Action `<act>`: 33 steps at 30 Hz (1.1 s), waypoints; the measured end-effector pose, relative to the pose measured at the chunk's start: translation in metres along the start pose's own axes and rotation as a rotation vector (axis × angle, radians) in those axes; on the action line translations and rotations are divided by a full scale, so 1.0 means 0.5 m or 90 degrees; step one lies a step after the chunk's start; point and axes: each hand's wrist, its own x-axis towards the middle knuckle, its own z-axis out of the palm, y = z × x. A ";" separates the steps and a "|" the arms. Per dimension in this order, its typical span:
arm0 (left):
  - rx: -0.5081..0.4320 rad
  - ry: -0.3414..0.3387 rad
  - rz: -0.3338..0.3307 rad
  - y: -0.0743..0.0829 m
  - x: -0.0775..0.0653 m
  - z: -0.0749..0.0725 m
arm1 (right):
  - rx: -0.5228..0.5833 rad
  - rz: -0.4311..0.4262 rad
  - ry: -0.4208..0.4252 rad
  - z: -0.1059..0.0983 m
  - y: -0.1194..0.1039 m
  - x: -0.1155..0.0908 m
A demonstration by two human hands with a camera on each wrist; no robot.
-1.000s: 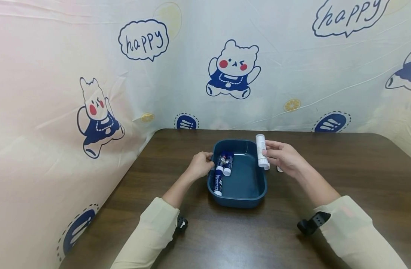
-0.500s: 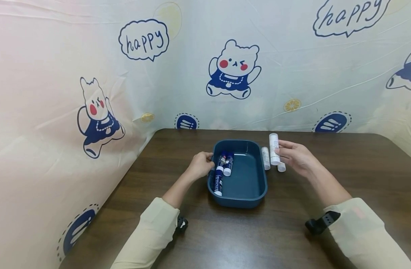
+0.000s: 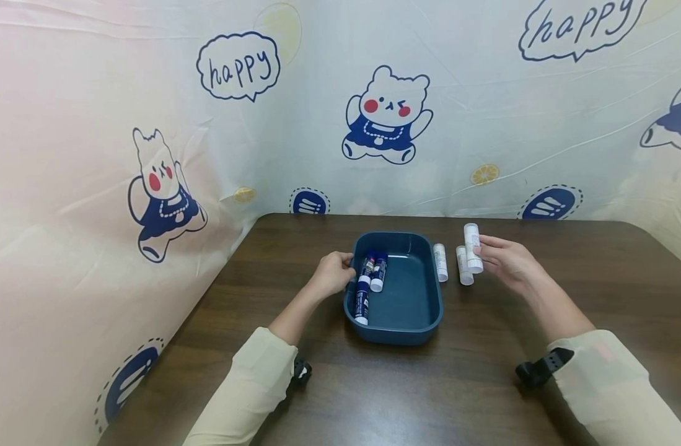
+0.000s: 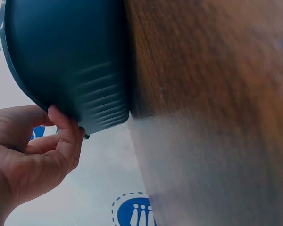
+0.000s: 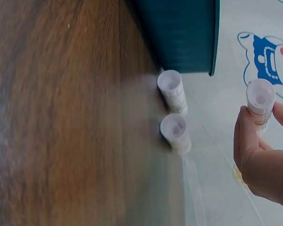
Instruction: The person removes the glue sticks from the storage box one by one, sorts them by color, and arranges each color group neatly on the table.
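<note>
A white glue stick (image 3: 471, 238) is pinched upright between the fingers and thumb of my right hand (image 3: 509, 263), raised over the table right of the bin; the right wrist view shows its round end (image 5: 261, 96). Two more white glue sticks, one nearer the bin (image 3: 440, 262) and one farther right (image 3: 463, 266), lie side by side on the table. My left hand (image 3: 331, 274) grips the left rim of the dark blue plastic bin (image 3: 407, 319). Inside, along its left side, are several blue glue sticks with white ends, one at the front (image 3: 361, 303) and another (image 3: 378, 272) behind.
The bin stands on a brown wooden table (image 3: 373, 390). Behind and to the left hangs a pale printed curtain (image 3: 318, 124), meeting the table's back and left edges. A black strap (image 3: 543, 368) sits at the right wrist.
My right hand has carried the white glue stick rightward, from beside the bin's right rim to above the farther lying one. Both lying sticks have come into view. The left hand stays put.
</note>
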 end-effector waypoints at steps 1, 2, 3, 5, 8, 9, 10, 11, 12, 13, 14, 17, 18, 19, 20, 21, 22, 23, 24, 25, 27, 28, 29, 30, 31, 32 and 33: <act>-0.001 -0.001 0.001 0.000 0.000 0.000 | 0.003 0.004 0.007 -0.003 0.000 0.001; -0.001 -0.001 0.001 0.000 -0.001 -0.001 | 0.001 0.007 0.013 -0.005 0.001 0.001; -0.002 -0.002 0.000 0.000 -0.001 -0.001 | 0.002 0.012 0.020 -0.008 0.002 0.002; -0.003 -0.004 -0.003 0.001 -0.001 -0.001 | -0.003 0.017 0.030 -0.013 0.004 0.003; -0.001 -0.005 -0.006 0.002 -0.002 0.000 | -0.012 0.026 0.045 -0.020 0.007 0.004; 0.000 -0.005 -0.006 0.002 -0.001 0.000 | -0.016 0.029 0.050 -0.022 0.008 0.005; 0.002 -0.004 -0.007 0.003 -0.001 0.000 | -0.024 0.033 0.058 -0.023 0.008 0.005; 0.002 -0.004 -0.007 0.004 -0.002 0.000 | -0.032 0.037 0.064 -0.024 0.009 0.005; 0.003 -0.003 -0.007 0.004 -0.002 0.000 | -0.040 0.041 0.070 -0.026 0.009 0.006; 0.003 -0.003 -0.009 0.004 -0.001 0.000 | -0.049 0.043 0.075 -0.027 0.009 0.007; 0.002 -0.003 -0.011 0.005 -0.002 0.000 | -0.057 0.047 0.081 -0.028 0.010 0.007; 0.001 -0.003 -0.016 0.005 -0.002 0.000 | -0.071 0.050 0.090 -0.032 0.012 0.011; 0.000 -0.002 -0.017 0.005 -0.001 0.000 | -0.075 0.050 0.092 -0.034 0.013 0.012; -0.001 -0.002 -0.017 0.005 -0.002 0.001 | -0.082 0.051 0.093 -0.035 0.014 0.013; 0.000 -0.002 -0.015 0.005 -0.002 0.001 | -0.088 0.054 0.095 -0.037 0.015 0.014; 0.000 -0.002 -0.015 0.004 -0.002 0.001 | -0.095 0.056 0.097 -0.038 0.017 0.016; 0.000 -0.002 -0.016 0.004 -0.001 0.001 | -0.106 0.062 0.102 -0.040 0.018 0.018; -0.001 -0.003 -0.016 0.003 -0.001 0.001 | -0.116 0.068 0.105 -0.040 0.019 0.019; -0.001 -0.004 -0.017 0.003 -0.001 0.001 | -0.126 0.074 0.109 -0.042 0.021 0.021; -0.001 -0.005 -0.018 0.003 -0.001 0.001 | -0.137 0.080 0.112 -0.043 0.022 0.022; -0.002 -0.006 -0.022 0.002 -0.001 0.001 | -0.151 0.087 0.117 -0.045 0.025 0.025; -0.002 -0.007 -0.021 0.002 -0.001 0.001 | -0.156 0.090 0.118 -0.047 0.027 0.026; -0.003 -0.008 -0.021 0.002 -0.001 0.001 | -0.161 0.091 0.118 -0.049 0.028 0.027; -0.003 -0.007 -0.021 0.002 -0.001 0.000 | -0.167 0.093 0.118 -0.051 0.029 0.028; -0.003 -0.007 -0.019 0.001 -0.001 0.000 | -0.174 0.095 0.118 -0.052 0.030 0.029; -0.004 -0.006 -0.018 0.001 -0.001 -0.001 | -0.178 0.098 0.118 -0.054 0.030 0.030; -0.003 -0.005 -0.014 0.000 0.000 -0.001 | -0.187 0.102 0.119 -0.056 0.031 0.031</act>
